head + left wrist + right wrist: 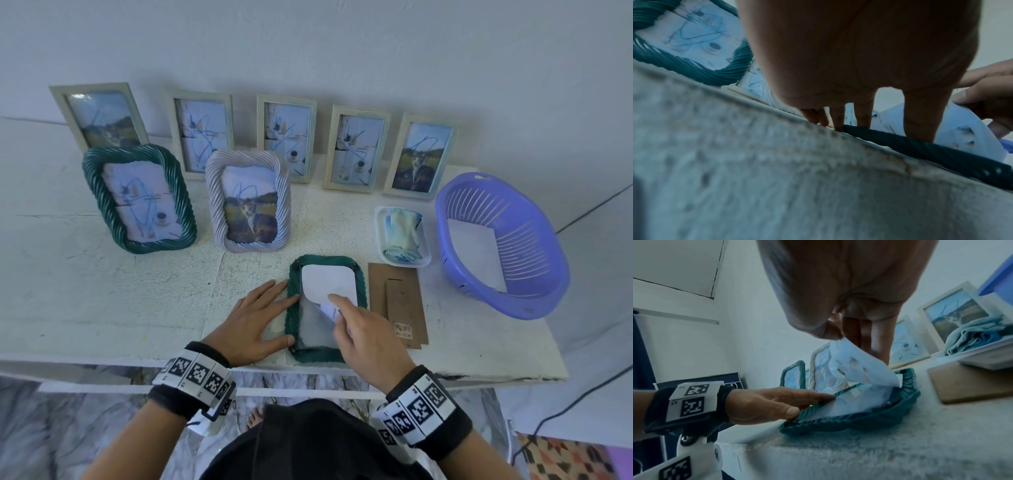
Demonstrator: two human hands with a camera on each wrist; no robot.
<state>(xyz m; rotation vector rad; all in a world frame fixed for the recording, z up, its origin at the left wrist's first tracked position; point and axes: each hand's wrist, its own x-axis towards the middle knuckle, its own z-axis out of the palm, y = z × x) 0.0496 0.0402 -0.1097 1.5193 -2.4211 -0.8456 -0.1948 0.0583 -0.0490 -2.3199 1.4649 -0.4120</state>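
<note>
Here, in the head view, a dark green twisted-rope picture frame (318,356) lies face down at the near edge of the white surface (137,291), with a white paper print (329,281) in its opening. The left hand (253,322) lies flat beside it, fingers straight, tips pressing the frame's left rim. The right hand (366,339) pinches the print's near corner, which curls up off the clear glass pane (313,329). A brown cardboard backing board (397,298) lies just right of the frame.

The left wrist view shows those straight fingers (918,116) bearing on the rim.

In the right wrist view, thumb and fingers grip the raised corner and the sheet bows. The print looks light, limp and easily creased, so it is best held by an edge and drawn gently. The glass beneath is likely slick and fragile.
</note>
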